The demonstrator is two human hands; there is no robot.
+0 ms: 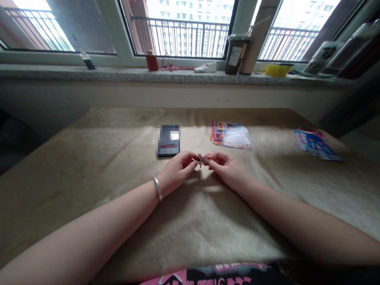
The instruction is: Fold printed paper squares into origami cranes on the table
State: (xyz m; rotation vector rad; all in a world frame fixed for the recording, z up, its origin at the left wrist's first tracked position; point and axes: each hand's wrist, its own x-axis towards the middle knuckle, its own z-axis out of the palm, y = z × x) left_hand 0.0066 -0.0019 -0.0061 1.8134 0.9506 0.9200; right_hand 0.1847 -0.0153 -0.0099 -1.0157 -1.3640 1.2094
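Now | L hand (177,169) + R hand (226,166) pinch 1 folded paper (203,159) | 2 leaflet piles (231,135) (317,144), 1 box (168,141) nr

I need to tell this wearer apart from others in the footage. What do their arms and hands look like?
No sleeves are in view; both arms are uncovered up to the frame edge. The left hand has a plain silver bangle on its wrist. The right hand and its wrist carry nothing: no watch, bracelet or glove shows. Rings cannot be made out on either hand.
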